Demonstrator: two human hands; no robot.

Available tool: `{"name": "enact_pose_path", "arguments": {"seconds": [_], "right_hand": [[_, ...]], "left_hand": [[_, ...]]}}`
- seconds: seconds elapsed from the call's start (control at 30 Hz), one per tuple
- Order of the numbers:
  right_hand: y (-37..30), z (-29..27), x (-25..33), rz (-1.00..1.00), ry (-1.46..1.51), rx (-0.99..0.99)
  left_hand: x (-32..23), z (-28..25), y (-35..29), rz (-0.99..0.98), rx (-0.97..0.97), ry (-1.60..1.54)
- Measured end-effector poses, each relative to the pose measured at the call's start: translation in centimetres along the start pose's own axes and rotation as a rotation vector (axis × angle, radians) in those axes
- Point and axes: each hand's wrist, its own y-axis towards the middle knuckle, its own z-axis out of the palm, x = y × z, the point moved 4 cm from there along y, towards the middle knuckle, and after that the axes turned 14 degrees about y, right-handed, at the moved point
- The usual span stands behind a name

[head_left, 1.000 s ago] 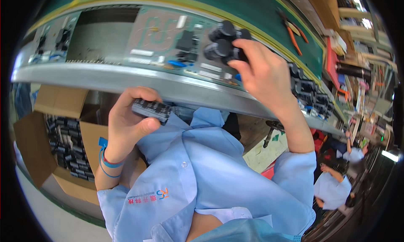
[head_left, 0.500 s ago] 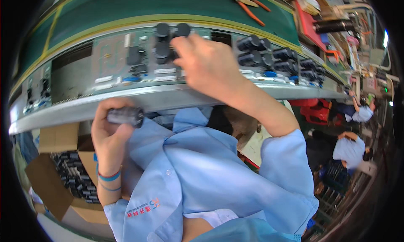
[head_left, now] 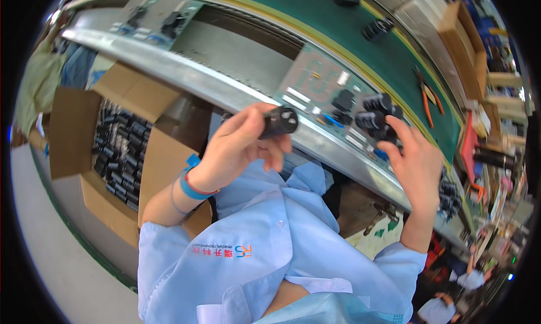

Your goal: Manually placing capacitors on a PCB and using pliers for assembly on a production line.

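A black cylindrical capacitor (head_left: 282, 122) is held in my left hand (head_left: 239, 141), in front of the metal rail, one end turned to the right. My right hand (head_left: 417, 163) reaches over the rail to the circuit board (head_left: 310, 73). Its thumb and index finger lie on either side of a black capacitor (head_left: 386, 134) there; the other fingers are partly hidden. Beside it stand more black capacitors (head_left: 369, 120), next to a black finned part (head_left: 343, 101) and white blocks on the board.
An open cardboard box (head_left: 155, 174) at left holds many loose capacitors. The metal rail (head_left: 220, 90) runs between me and the boards. On the green belt (head_left: 394, 53) lie two loose black capacitors (head_left: 377, 29) and orange-handled pliers (head_left: 426, 101). Other people work at far right and far left.
The view has swung left, bringing the box and belt capacitors into fuller sight. My left hand has lifted its capacitor toward the rail. My right hand remains at the board's capacitors.
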Motion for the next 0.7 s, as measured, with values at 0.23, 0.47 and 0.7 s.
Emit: {"name": "enact_pose_path", "arguments": {"seconds": [0.23,0.47,0.7], "right_hand": [[3.6,0.3,8.9,-0.29,0.985,0.096],[8.9,2.1,7.5,-0.196,1.449,0.307],[10.8,2.2,2.3,-0.021,1.417,0.329]], "left_hand": [[-0.9,4.7,1.3,0.025,0.051,-0.056],[-4.9,-3.0,-4.2,0.453,-0.351,0.856],[-0.3,-29.3,-28.2,-0.695,-1.814,1.612]]}}
